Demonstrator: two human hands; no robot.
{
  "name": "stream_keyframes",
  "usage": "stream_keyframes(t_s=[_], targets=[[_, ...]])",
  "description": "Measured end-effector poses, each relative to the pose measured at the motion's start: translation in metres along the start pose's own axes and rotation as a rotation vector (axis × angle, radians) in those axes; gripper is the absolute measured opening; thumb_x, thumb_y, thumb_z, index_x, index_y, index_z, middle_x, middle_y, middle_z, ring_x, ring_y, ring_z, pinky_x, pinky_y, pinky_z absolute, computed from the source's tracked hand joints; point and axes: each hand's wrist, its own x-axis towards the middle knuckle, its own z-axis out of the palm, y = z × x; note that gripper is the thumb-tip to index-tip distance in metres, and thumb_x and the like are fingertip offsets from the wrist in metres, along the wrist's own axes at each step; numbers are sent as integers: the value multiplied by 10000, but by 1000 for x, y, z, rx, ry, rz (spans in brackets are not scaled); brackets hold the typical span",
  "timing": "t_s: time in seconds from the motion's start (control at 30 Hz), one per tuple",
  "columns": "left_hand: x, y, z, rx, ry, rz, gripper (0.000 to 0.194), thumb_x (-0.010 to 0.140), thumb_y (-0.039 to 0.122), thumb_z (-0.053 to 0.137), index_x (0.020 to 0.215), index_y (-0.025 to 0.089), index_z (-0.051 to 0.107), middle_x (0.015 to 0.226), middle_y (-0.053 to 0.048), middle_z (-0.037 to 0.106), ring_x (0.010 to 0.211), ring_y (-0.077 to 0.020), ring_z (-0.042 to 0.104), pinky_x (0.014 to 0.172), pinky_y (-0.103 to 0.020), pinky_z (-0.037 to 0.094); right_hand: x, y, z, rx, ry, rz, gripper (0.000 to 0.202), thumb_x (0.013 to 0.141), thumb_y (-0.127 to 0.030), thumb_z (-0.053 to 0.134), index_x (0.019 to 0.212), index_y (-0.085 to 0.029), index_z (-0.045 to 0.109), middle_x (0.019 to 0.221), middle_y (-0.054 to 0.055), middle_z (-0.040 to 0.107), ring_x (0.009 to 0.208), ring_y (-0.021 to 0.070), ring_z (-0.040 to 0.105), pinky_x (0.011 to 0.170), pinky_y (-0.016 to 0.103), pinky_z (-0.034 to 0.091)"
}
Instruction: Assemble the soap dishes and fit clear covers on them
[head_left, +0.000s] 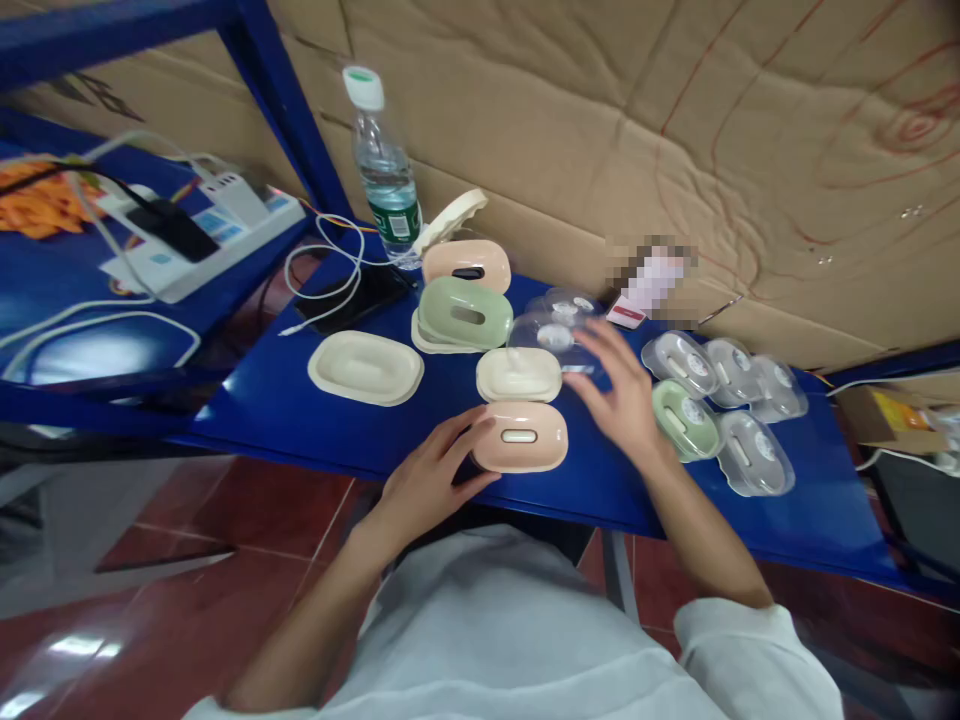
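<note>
The glossy peach oval plastic box [519, 437] sits at the worktop's near edge, grasped by the left hand [442, 455]. The right hand [619, 385] curves around a clear domed plastic cover [536, 328]; whether it grips, I cannot tell. The step seems to be steadying the box while reaching for the cover, calling for a light pinch. The blue worktop [446, 392] backs onto brown cardboard sheeting [525, 130], above red floor tiles [262, 510].

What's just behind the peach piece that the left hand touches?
A cream dish lies just behind the peach piece; farther back, to the left, is a green dish. Whatever lies directly beneath the peach piece is covered, and the left hand hides part of its left end.
</note>
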Motion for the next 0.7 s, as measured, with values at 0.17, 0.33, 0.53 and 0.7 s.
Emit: stream_keyframes(t_s=[0.17, 0.33, 0.53, 0.7], targets=[[-1, -1, 0, -76, 1, -127, 902, 939, 547, 802, 1665, 307, 324, 1560, -135, 598, 1424, -311, 637, 1132, -451, 610, -85, -43, 26, 105, -107, 10, 578, 1065, -366, 666, 1615, -312, 497, 1600, 135, 569, 1599, 353, 435, 1243, 626, 501], [-2, -2, 0, -79, -12, -98, 756, 979, 505, 766, 1614, 302, 411, 1565, -138, 584, 1438, -304, 624, 1135, -450, 606, -102, -45, 35, 58, -186, -45, 644, 1062, -325, 670, 1660, -369, 433, 1662, 125, 490, 1660, 371, 310, 1265, 660, 460], [0, -4, -2, -80, -72, -44, 692, 997, 478, 749, 1594, 293, 450, 1601, -115, 592, 1468, -295, 603, 1182, -474, 570, -106, -41, 23, -67, -249, -114, 819, 1025, -353, 725, 1729, -372, 306, 1669, 133, 506, 1653, 375, 325, 1253, 610, 497], [-2, -4, 0, -56, -62, -22, 688, 999, 502, 740, 1595, 291, 467, 1606, -111, 594, 1475, -299, 599, 1185, -472, 566, -118, -48, 23, -142, -212, -133, 894, 992, -295, 768, 1744, -321, 286, 1720, 151, 448, 1644, 383, 341, 1272, 582, 487]])
